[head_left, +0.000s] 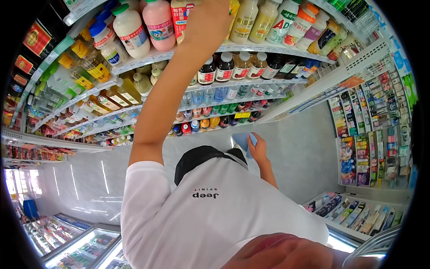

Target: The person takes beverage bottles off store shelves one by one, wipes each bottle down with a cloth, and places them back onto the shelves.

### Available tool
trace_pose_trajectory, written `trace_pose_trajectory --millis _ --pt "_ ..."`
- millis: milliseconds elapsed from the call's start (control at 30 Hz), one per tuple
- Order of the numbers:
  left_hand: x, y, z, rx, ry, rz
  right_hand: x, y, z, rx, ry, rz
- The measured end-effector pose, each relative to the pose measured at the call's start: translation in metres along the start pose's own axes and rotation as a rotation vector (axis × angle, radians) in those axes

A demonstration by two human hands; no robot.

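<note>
My left hand (208,22) reaches up to the top visible shelf, in front of a red-and-yellow drink package (179,17). The upper edge of the view cuts it off, and its fingers are mostly hidden, so whether it grips the package is unclear. Left of it stands a pink drink bottle (158,24); a pale yellow bottle (244,21) is on its right. Lower down, by my right side, my right hand (256,149) is closed on a folded blue cloth (242,141), away from the shelves.
Packed drink shelves curve across the front; a price-tag rail (150,59) edges the upper one. Dark bottles (224,67) stand below. A rack of small goods (371,134) is on the right, chilled cases (85,244) at lower left. Grey floor (300,143) lies between.
</note>
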State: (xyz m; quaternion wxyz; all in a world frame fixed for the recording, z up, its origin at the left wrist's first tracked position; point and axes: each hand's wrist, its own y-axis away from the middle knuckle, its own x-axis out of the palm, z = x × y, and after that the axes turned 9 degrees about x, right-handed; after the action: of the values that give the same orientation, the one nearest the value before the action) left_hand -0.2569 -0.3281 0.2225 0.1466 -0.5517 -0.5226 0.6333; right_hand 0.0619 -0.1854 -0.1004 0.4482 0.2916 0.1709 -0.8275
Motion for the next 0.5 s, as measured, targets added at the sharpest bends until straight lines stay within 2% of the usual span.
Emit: trace_pose_trajectory --millis 167,267,367,467,500 --pt "-0.038 0.016 -0.023 -0.041 0.056 0.073 0.002 -0.001 0.004 0.019 -0.022 -0.004" --pt "-0.04 0.029 -0.018 0.058 0.07 0.018 0.002 -0.003 -0.001 0.011 -0.023 -0.03" --pt "-0.043 0.035 -0.022 -0.036 0.128 0.107 0.002 -0.003 -0.007 0.012 -0.017 -0.043" --pt "-0.026 0.043 -0.016 -0.022 0.204 -0.045 -0.002 0.0 -0.004 0.03 -0.027 -0.041" --pt "-0.027 0.045 -0.017 0.014 0.21 -0.02 -0.002 0.001 -0.004 0.028 -0.036 -0.048"
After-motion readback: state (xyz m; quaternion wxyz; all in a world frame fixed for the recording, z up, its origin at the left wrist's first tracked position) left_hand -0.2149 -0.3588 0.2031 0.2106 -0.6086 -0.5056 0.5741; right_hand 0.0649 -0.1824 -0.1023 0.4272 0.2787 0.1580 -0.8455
